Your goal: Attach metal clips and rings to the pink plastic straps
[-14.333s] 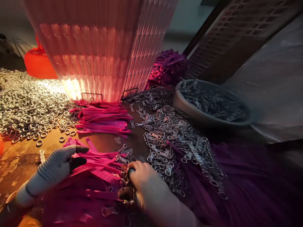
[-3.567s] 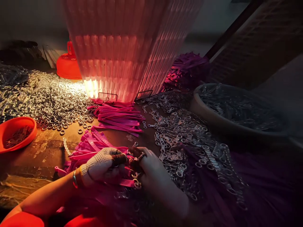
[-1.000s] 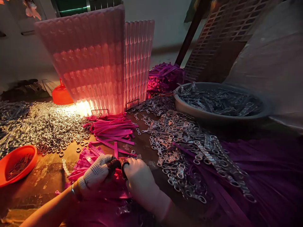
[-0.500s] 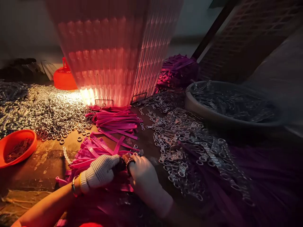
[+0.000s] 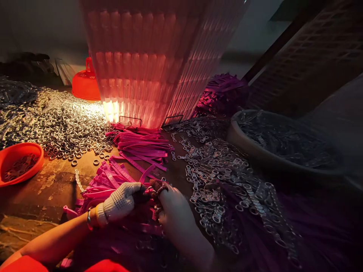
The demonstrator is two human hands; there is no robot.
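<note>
My left hand wears a white dotted knit glove with dark fingertips, and a bangle circles the wrist. Its thumb and fingers are pinched together. Fingertip to fingertip with it is my right hand, bare except for dark wraps on the fingers, also closed in a pinch. Whatever small piece lies between them is hidden by the fingers and shadow. Pink straps lie in a heap beside and under the left hand. A second bundle of pink straps lies just beyond. Right of my right hand spreads a pile of metal ring-ended links.
Loose metal rings are heaped at the left under a red lamp. An orange bowl holds small metal parts. A ribbed translucent panel stands at the back. On the right is a large tub of metal pieces.
The view has tilted slightly, moving the panel and tub to the right in the picture. Both hands stay pinched together, with small changes in the right fingers.
</note>
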